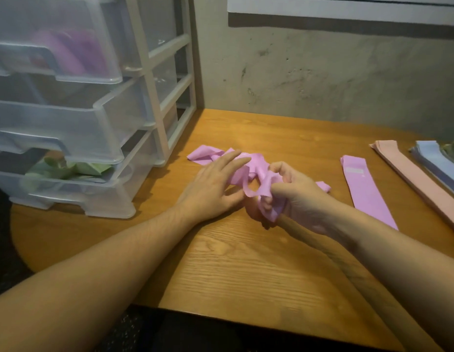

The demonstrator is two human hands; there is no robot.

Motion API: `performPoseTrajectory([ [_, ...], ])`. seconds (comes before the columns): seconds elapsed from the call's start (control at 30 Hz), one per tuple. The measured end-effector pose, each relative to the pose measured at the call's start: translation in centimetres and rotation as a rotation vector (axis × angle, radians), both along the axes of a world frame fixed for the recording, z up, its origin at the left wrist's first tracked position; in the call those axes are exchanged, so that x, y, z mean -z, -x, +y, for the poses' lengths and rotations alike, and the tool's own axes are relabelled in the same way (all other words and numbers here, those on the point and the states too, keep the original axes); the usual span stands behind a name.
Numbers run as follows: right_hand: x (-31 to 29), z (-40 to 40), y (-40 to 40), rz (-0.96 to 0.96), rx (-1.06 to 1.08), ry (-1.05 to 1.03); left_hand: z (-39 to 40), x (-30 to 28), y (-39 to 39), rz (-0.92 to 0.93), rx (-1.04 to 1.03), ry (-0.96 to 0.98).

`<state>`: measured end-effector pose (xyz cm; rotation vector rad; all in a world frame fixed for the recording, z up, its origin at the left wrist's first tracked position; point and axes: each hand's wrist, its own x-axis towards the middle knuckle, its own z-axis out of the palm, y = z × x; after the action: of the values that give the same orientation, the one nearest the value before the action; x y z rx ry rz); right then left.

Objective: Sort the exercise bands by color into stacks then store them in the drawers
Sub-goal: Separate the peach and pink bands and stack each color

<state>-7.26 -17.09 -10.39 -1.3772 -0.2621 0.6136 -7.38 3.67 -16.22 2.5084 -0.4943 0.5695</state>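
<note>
A tangle of pink bands [248, 171] sits mid-desk, and the right hand [294, 194] pinches one twisted loop while the left hand [213, 184] lies flat with straight fingers pinning the rest. Best to tease that loop free slowly, flatten it, then lay it square on the pink stack [365, 189] to the right, beside the peach stack [411, 179]; drawers [68, 133] wait at left.

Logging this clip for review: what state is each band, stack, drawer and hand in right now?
Crumpled purple rubber band: tangled, on table, in both hands.
Flat purple band stack: laid straight on wooden table.
Peach band stack: flat.
Blue band stack: flat.
Top clear plastic drawer: pulled out, holds purple bands.
Middle drawer: pulled out.
Bottom drawer: pulled out, holds green bands.
Left hand: fingers straight, on band.
Right hand: gripping band.
</note>
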Motion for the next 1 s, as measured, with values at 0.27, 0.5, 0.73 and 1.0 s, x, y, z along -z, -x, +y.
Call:
performPoseTrajectory([
  [0.27,-0.6,-2.4,1.5,-0.118,0.227,0.464,0.4,0.3,-0.2,-0.069,0.062,-0.151],
  [0.5,0.6,-4.4,1.3,-0.400,0.113,0.785,0.2,0.0,0.3,-0.234,0.103,-0.108],
  [0.73,1.0,-4.5,2.2,-0.396,0.176,0.650,-0.3,0.0,1.6,-0.466,0.132,-0.096],
  [1.0,-1.1,-3.1,4.0,-0.385,0.170,0.624,-3.7,-0.8,6.3,-0.498,0.246,0.037],
])
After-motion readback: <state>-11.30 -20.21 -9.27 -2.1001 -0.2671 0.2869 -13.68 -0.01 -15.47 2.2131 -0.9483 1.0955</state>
